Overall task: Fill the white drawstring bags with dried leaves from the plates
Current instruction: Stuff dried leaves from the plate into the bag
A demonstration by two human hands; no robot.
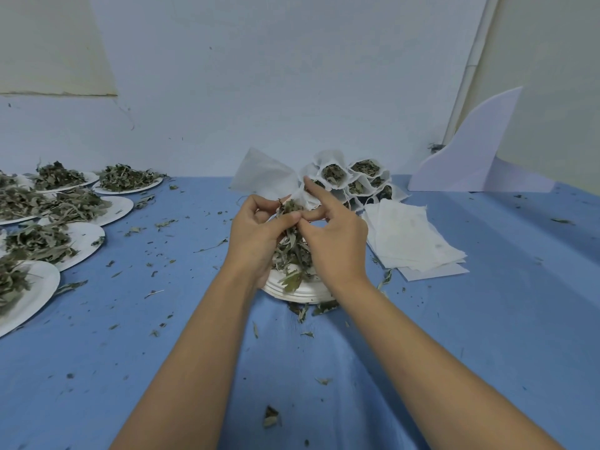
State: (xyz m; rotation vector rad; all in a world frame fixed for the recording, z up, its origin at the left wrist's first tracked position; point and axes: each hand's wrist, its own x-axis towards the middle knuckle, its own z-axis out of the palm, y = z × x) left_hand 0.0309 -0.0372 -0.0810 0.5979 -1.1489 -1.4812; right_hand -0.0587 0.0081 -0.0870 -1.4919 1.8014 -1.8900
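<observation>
Your left hand has its grip curled around a clump of dried leaves above the paper plate in the middle of the table. Your right hand pinches the same clump, forefinger straight. Filled drawstring bags stand just behind, and heaped plates sit at the left.

Grey-green leaves, white plates, blue tablecloth.
</observation>
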